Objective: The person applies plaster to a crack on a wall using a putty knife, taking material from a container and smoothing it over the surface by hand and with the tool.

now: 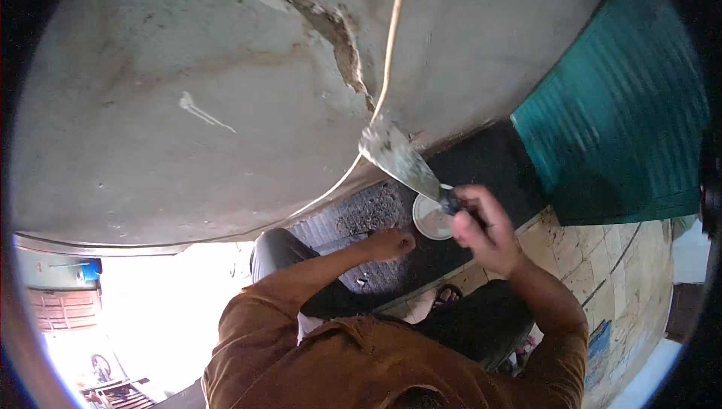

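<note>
My right hand [485,225] grips the dark handle of a putty knife [402,161]. Its wide blade, smeared with pale material, is raised toward the grey wall [256,138] beside a long, jagged crack [338,44]. A cream cable [389,56] runs down the wall past the blade's tip; whether they touch I cannot tell. Below the knife, partly behind it, a round pale container [429,221] stands on the dark step. My left hand [387,243] is closed low beside that container; what is inside its fingers, if anything, is hidden.
A corrugated teal panel [617,131] borders the right. The dark step [489,168] carries loose debris near the wall's foot. Stained floor tiles [602,274] lie below the panel, near my sandalled foot [447,295]. At lower left is a bright opening with a blue object [90,270].
</note>
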`<state>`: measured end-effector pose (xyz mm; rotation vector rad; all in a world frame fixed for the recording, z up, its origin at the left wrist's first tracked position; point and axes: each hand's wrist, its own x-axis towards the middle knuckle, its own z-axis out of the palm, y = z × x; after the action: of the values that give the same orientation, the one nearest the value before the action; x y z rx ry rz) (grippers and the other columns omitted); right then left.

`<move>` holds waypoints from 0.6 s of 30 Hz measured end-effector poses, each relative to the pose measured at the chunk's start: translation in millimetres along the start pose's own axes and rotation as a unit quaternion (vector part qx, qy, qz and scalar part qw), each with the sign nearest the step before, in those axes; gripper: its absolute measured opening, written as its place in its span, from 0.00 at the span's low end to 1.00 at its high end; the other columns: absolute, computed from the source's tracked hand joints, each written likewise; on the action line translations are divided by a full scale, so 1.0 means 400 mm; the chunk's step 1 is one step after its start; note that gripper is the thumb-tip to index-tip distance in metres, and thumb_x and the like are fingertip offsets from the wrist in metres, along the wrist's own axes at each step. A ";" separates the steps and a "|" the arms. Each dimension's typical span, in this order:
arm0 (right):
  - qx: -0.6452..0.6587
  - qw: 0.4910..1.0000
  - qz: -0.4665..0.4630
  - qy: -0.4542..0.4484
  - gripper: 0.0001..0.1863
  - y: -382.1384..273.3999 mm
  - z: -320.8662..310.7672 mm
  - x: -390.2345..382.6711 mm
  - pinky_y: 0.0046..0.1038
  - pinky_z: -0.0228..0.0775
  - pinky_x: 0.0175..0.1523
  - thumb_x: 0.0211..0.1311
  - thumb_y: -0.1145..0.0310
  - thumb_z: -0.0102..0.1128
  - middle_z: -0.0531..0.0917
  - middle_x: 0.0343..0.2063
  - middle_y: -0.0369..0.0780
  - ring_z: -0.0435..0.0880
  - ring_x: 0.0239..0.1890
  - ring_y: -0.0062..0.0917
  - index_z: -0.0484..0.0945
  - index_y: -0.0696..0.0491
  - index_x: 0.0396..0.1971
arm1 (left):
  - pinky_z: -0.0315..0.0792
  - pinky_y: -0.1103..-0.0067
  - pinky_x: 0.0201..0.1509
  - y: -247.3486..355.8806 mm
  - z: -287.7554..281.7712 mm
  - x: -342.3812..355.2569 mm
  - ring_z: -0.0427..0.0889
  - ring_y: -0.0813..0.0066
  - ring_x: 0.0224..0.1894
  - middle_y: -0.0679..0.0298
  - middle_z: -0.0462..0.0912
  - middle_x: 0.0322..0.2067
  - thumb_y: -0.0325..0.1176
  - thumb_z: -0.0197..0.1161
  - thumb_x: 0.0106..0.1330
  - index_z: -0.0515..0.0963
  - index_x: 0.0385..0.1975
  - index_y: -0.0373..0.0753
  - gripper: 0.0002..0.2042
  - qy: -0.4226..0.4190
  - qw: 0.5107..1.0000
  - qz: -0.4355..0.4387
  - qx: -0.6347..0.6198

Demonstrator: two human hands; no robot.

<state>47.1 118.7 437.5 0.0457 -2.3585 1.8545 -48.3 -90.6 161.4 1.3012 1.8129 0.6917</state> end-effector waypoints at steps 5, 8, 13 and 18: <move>0.125 0.989 -0.027 0.072 0.19 -0.051 0.180 0.058 0.18 0.58 0.29 0.80 0.63 0.39 0.70 0.25 0.31 0.63 0.24 0.12 0.65 0.58 0.62 | 0.74 0.64 0.55 -0.011 0.005 0.033 0.83 0.58 0.49 0.50 0.82 0.47 0.52 0.53 0.72 0.76 0.53 0.42 0.21 -0.004 0.996 -0.014 -0.093; 0.154 0.982 -0.032 0.104 0.20 -0.063 0.283 0.067 0.18 0.57 0.30 0.81 0.61 0.36 0.69 0.25 0.32 0.63 0.24 0.13 0.65 0.57 0.61 | 0.74 0.64 0.56 0.007 -0.027 0.055 0.82 0.57 0.49 0.50 0.82 0.47 0.51 0.53 0.72 0.75 0.53 0.41 0.21 0.075 0.991 -0.031 -0.106; 0.264 0.953 -0.051 0.137 0.14 -0.114 0.409 0.130 0.20 0.60 0.31 0.80 0.65 0.38 0.67 0.28 0.32 0.65 0.27 0.14 0.60 0.58 0.56 | 0.74 0.63 0.56 0.025 -0.092 -0.039 0.82 0.56 0.50 0.49 0.81 0.48 0.51 0.53 0.72 0.75 0.53 0.41 0.21 0.084 0.992 -0.068 -0.064; 0.314 0.927 -0.100 0.182 0.14 -0.138 0.463 0.217 0.18 0.58 0.30 0.80 0.65 0.38 0.66 0.28 0.32 0.63 0.27 0.13 0.58 0.56 0.57 | 0.74 0.62 0.57 0.039 -0.134 -0.129 0.82 0.55 0.51 0.49 0.81 0.49 0.50 0.53 0.73 0.75 0.53 0.40 0.21 -0.024 0.997 -0.074 -0.018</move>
<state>-49.6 -68.5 459.2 0.0061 -1.4018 2.1971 -76.6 -133.6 217.5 1.1370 1.8295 0.6037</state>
